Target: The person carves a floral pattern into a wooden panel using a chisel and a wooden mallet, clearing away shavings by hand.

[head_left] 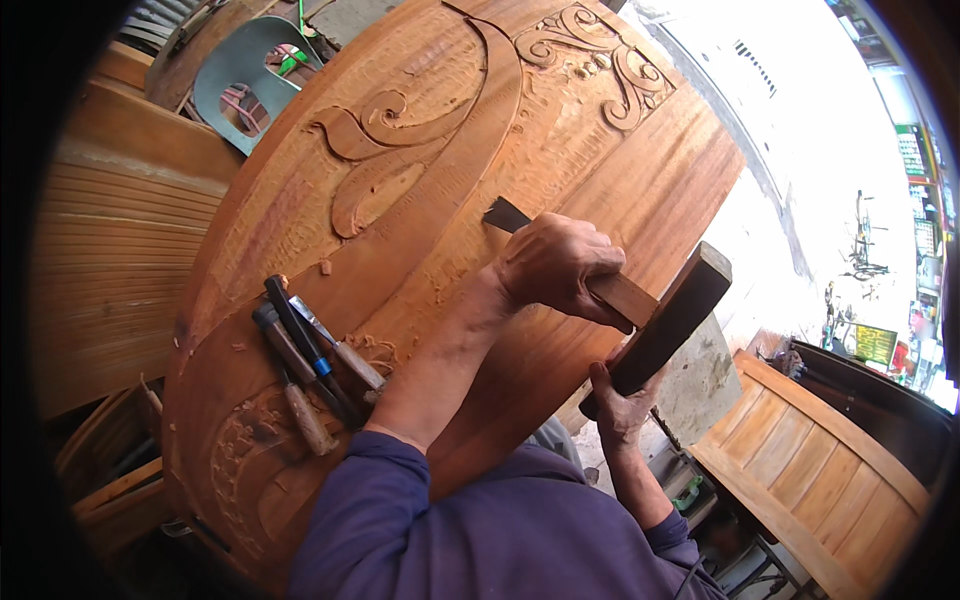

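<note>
Your left hand (555,265) is closed tight around the wooden handle of a chisel (510,217). Its flat blade tip rests on the carved wooden panel (640,160), near the panel's middle, on a smooth stretch between the scroll carving at the top and the leaf relief to the left. Your right hand (620,405) is wrapped around the lower end of a wooden mallet (665,325). The mallet's block sits just beside the chisel handle's butt; whether they touch is hard to make out.

The panel's right edge runs close past your left hand, with bright pavement beyond it, so there is little panel left on that side. The blade has more open wood upward and to the left. At the lower left, 3 or 4 spare chisels (305,360) lie together on the panel, well apart from the blade, with small wood chips near them. A slatted wooden frame (820,470) stands at the lower right, near your right elbow.

Your left fingers hide most of the chisel handle, and your forearm covers the panel below the hand. Your right palm is turned away, so only the backs of the fingers show. The far street is washed out by glare, and the picture's rim is dark.
</note>
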Demonstrator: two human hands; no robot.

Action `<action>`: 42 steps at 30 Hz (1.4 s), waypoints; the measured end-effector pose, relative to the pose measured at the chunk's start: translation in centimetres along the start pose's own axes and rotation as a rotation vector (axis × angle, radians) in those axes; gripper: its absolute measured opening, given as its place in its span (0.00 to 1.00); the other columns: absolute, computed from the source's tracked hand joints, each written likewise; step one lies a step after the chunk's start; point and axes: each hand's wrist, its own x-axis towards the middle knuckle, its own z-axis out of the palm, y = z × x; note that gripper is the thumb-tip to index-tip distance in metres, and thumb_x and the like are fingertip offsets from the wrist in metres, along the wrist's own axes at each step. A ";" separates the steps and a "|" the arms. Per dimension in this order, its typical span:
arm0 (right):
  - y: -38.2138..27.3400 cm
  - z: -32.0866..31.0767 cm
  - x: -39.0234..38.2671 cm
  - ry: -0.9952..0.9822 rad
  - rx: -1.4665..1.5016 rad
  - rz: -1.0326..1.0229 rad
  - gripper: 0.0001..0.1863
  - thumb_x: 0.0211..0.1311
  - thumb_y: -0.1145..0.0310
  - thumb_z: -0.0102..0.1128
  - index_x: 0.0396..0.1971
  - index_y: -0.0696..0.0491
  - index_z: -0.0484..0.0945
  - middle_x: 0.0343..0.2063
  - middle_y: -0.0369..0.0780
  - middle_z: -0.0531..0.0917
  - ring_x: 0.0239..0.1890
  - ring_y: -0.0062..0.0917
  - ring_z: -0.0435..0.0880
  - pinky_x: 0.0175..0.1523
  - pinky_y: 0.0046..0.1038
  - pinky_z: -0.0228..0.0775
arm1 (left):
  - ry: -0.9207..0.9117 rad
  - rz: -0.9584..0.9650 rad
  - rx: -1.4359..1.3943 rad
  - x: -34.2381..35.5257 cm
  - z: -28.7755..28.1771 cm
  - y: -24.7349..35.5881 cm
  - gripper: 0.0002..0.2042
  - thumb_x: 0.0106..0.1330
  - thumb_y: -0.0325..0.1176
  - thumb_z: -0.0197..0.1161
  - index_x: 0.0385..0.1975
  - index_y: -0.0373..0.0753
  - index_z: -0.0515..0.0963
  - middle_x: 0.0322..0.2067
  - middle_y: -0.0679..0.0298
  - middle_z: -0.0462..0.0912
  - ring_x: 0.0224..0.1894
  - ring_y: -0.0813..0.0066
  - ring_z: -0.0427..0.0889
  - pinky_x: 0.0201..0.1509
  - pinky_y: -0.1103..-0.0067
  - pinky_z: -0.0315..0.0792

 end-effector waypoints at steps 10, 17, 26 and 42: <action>-1.4 0.5 -0.4 -0.018 0.066 -0.014 0.38 0.59 0.81 0.78 0.64 0.48 0.63 0.38 0.37 0.80 0.38 0.22 0.82 0.46 0.28 0.79 | 0.021 0.006 -0.039 0.1 0.0 0.6 0.32 0.45 0.68 0.84 0.22 0.46 0.77 0.21 0.66 0.76 0.25 0.65 0.81 0.28 0.69 0.76; -0.2 0.7 -1.2 0.110 0.201 0.034 0.36 0.61 0.80 0.77 0.63 0.49 0.64 0.39 0.36 0.79 0.39 0.22 0.81 0.45 0.26 0.78 | 0.028 0.049 -0.037 0.3 0.7 0.3 0.30 0.46 0.65 0.85 0.23 0.45 0.77 0.21 0.67 0.76 0.25 0.65 0.81 0.29 0.69 0.76; -2.2 -0.6 -2.5 0.114 0.169 0.032 0.28 0.64 0.73 0.73 0.60 0.53 0.69 0.38 0.39 0.79 0.35 0.25 0.82 0.44 0.30 0.80 | -0.036 0.073 -0.041 0.1 0.9 0.5 0.31 0.45 0.66 0.84 0.23 0.46 0.77 0.21 0.67 0.74 0.25 0.64 0.81 0.29 0.68 0.75; -1.6 1.0 -1.2 0.025 -0.020 0.101 0.40 0.59 0.78 0.78 0.69 0.51 0.64 0.46 0.36 0.77 0.44 0.20 0.79 0.50 0.26 0.77 | 0.018 0.067 0.013 0.3 0.5 -0.8 0.32 0.46 0.68 0.84 0.22 0.45 0.76 0.21 0.67 0.75 0.25 0.64 0.81 0.29 0.68 0.75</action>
